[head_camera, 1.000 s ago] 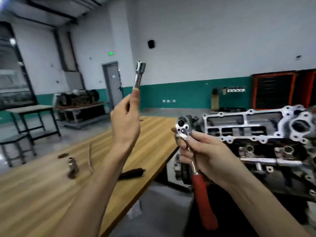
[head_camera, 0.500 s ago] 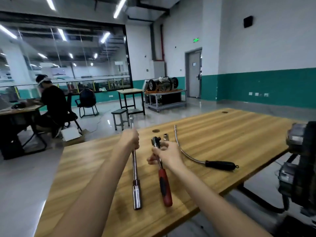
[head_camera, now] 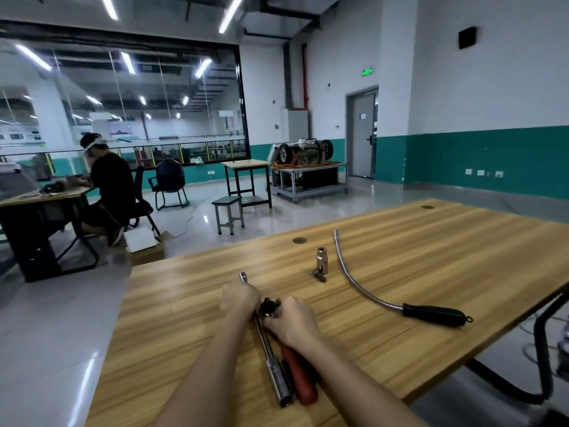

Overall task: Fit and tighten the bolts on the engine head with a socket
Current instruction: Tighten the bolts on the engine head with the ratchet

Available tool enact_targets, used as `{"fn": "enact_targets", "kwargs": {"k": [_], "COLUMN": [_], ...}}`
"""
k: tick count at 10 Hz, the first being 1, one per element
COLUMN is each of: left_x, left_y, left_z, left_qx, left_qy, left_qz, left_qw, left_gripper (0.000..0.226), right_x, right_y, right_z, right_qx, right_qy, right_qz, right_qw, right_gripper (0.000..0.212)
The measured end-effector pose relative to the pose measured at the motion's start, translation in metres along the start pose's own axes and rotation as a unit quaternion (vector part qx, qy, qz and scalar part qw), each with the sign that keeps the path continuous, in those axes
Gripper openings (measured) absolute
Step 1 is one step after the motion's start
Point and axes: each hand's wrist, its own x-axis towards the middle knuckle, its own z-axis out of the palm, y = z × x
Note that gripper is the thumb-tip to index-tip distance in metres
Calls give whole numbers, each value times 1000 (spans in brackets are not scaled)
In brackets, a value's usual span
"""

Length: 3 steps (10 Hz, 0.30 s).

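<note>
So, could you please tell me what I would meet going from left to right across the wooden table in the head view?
Left hand gripping the extension bar → right hand holding the red-handled ratchet → upright socket → flexible tool with the black handle.

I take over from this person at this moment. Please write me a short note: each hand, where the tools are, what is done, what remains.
Left hand: grips the long socket bar, lying on the wooden table.
Right hand: holds the red-handled ratchet at its head, side by side with the bar.
Also on the table: a short socket standing upright, a small piece lying at its foot, a flexible shaft with black handle.
Done: no bolt work shows; bar and ratchet seem not yet joined.
Left: join them, fit and tighten the bolts.
</note>
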Motion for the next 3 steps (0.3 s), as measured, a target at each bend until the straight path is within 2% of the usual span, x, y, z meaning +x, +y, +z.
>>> {"fn": "enact_targets", "kwargs": {"k": [1, 2, 3], "left_x": [-2, -4, -4], "left_y": [1, 0, 4], "left_z": [3, 2, -15], "left_qx": [0, 7, -24], "left_qy": [-2, -14, -8], "left_qz": [11, 22, 33], "left_qw": [1000, 1000, 999], "left_gripper": [28, 27, 22], "right_x": [5, -1, -13], "right_y": [-1, -3, 7], "right_z": [2, -7, -18], "right_qx": [-16, 21, 125], "right_qy": [-15, -35, -54], "right_qz": [-3, -8, -10], "right_qw": [1000, 999, 991], "right_gripper": [28, 35, 42]}}
